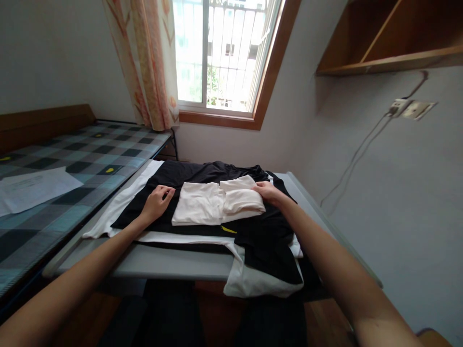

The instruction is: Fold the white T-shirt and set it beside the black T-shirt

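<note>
A cream-white garment, folded into a flat rectangle, lies on a spread black T-shirt. My right hand has its fingers closed on the garment's right edge, where the cloth is doubled over in layers. To the left of the garment, my left hand rests on the black shirt, loosely curved, with a gap between thumb and fingers and nothing held. Beneath the black shirt a white shirt shows along the left and front, its sleeve hanging over the table's near edge.
The grey table stands beside a bed with a checked cover. Printed paper lies on that bed. A window and curtain are behind; a cable hangs down the right wall under a wooden shelf.
</note>
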Demonstrator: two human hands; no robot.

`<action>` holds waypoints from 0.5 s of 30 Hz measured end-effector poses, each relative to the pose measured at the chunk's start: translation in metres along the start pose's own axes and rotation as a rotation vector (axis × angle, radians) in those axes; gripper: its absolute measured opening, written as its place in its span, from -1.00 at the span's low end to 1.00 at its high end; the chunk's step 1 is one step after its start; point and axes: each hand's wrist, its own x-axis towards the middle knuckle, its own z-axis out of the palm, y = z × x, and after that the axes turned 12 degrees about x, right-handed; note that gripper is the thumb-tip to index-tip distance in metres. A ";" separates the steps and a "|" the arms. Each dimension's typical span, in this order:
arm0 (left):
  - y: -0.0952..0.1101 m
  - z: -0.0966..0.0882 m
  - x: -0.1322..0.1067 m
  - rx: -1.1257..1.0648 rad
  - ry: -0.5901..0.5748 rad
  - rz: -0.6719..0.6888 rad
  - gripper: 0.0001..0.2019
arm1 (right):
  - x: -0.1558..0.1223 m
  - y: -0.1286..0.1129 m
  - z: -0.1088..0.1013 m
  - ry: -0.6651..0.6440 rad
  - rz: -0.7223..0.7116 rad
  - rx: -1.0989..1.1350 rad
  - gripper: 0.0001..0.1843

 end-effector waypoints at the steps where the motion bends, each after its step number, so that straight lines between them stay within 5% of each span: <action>1: -0.002 0.000 0.000 -0.049 0.006 -0.025 -0.48 | 0.001 -0.006 -0.011 0.018 -0.031 -0.038 -0.93; 5: -0.004 0.001 -0.001 -0.126 -0.004 -0.069 -0.48 | 0.005 -0.028 -0.046 0.088 -0.035 -0.224 -0.88; 8: -0.003 0.000 -0.001 -0.120 -0.018 -0.057 -0.48 | 0.006 -0.043 -0.048 0.139 -0.025 -0.308 -0.77; 12: 0.003 -0.003 0.002 -0.125 -0.015 -0.029 -0.49 | 0.000 -0.058 -0.003 0.155 -0.211 -0.330 -0.62; 15: 0.015 -0.002 0.006 -0.180 -0.026 -0.035 -0.48 | -0.007 -0.060 0.047 -0.136 -0.334 -0.154 -0.45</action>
